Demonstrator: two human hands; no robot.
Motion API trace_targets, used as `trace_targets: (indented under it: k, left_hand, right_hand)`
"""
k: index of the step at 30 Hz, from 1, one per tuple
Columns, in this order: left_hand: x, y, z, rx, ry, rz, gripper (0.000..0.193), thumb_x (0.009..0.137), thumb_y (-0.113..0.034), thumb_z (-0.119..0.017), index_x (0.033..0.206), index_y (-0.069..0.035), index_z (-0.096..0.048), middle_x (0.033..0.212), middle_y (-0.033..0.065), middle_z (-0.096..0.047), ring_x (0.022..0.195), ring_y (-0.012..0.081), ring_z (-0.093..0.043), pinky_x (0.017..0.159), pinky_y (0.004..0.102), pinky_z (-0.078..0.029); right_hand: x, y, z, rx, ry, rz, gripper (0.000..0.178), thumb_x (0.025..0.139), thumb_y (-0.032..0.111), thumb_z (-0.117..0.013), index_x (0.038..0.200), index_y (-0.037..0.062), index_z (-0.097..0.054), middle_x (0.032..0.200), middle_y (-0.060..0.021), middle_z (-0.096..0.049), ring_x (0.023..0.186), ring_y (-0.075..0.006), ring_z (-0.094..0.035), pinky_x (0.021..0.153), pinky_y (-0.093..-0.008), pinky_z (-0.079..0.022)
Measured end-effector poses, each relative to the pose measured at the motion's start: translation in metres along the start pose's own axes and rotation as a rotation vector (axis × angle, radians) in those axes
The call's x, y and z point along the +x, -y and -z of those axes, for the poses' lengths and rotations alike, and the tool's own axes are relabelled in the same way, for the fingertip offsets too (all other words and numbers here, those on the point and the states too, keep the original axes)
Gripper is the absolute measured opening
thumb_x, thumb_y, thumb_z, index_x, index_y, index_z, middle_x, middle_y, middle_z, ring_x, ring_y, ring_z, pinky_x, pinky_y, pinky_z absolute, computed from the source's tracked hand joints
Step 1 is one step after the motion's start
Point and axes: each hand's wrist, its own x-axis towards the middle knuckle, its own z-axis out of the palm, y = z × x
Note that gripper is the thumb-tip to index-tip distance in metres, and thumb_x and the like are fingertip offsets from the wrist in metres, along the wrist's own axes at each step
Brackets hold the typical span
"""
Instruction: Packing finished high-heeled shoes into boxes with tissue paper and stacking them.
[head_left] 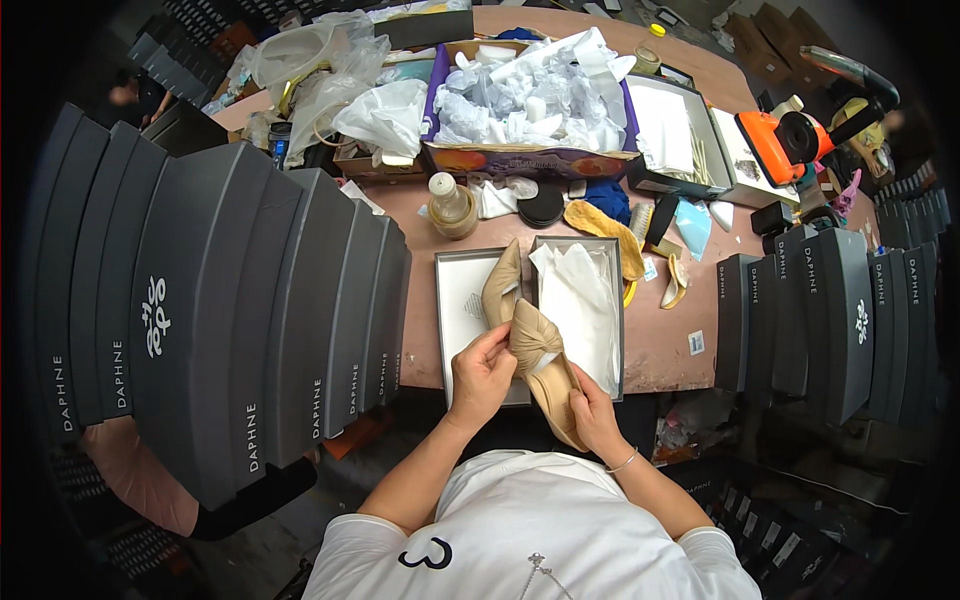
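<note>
A beige shoe with a gathered, knotted toe (550, 385) is held between both hands, its toe pointing away from me. My left hand (482, 374) pinches the side of the toe. Around the heel part on the other side, my right hand (596, 412) has its fingers closed. White stuffing shows inside the shoe's opening. A second beige shoe (500, 283) lies just beyond, across the edge between the box lid (455, 340) and the open shoebox (617, 330). White tissue paper (578, 300) is spread inside that box.
Stacks of dark grey shoeboxes stand at the left (225, 300) and right (835, 310). A purple carton (530, 160) of crumpled white paper sits behind. Nearby are a pump bottle (452, 208), a yellow cloth (610, 228), a brush (640, 220) and an orange tool (780, 145).
</note>
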Motion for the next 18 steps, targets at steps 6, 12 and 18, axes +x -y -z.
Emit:
trace_targets:
  k: [6,12,18]
  left_hand:
    - [0.0,-0.004,-0.003,0.045,0.027,-0.049,0.038,0.087,0.002,-0.057,0.122,0.012,-0.051,0.112,0.0175,-0.063,0.102,0.0191,-0.063,0.089,0.0272,-0.051]
    - [0.001,-0.002,-0.002,-0.02,0.017,0.0,0.039,0.085,0.002,-0.06,0.122,0.012,-0.051,0.11,0.0164,-0.063,0.101,0.0184,-0.063,0.089,0.0278,-0.051]
    - [0.001,-0.007,-0.005,0.106,0.027,-0.051,0.038,0.086,0.004,-0.055,0.123,0.012,-0.05,0.112,0.0176,-0.062,0.102,0.0191,-0.063,0.089,0.0275,-0.05]
  right_hand:
    - [0.001,-0.004,-0.001,0.045,-0.008,0.016,0.045,0.09,0.006,-0.043,0.134,-0.0006,-0.046,0.126,-0.0208,-0.055,0.117,-0.0256,-0.054,0.099,-0.03,-0.039]
    - [0.001,-0.004,0.001,0.023,0.0,-0.001,0.045,0.091,0.006,-0.043,0.135,-0.0003,-0.046,0.126,-0.0202,-0.055,0.117,-0.025,-0.054,0.099,-0.0298,-0.039]
    - [0.002,-0.004,0.0,0.03,-0.004,-0.027,0.044,0.091,0.006,-0.043,0.135,-0.0003,-0.046,0.126,-0.0201,-0.055,0.115,-0.0242,-0.054,0.099,-0.0295,-0.039]
